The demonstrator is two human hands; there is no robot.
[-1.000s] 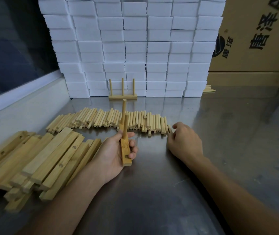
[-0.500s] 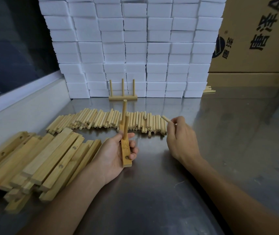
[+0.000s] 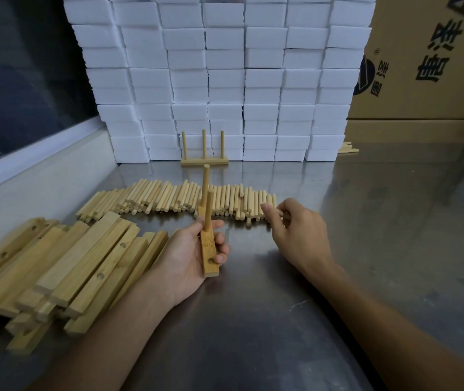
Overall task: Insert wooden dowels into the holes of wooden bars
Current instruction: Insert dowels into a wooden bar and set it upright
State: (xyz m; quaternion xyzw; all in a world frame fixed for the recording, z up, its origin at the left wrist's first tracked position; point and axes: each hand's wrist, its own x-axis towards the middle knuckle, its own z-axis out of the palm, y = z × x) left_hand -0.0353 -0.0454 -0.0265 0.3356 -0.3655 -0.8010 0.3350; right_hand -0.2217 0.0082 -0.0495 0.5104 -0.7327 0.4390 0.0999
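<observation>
We see the left hand [image 3: 188,258] gripping a wooden bar [image 3: 209,253] with two dowels [image 3: 206,193] standing in it, while the right hand [image 3: 295,230] beside it pinches a dowel [image 3: 277,211] at the row of loose dowels [image 3: 168,197] just beyond both hands on the tabletop [image 3: 281,320]

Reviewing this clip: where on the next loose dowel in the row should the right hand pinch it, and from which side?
Judging by pose: pinch the right-end dowel at its near end, coming from the right and above. It lies flat, pointing away, its right side free, near the right hand.
</observation>
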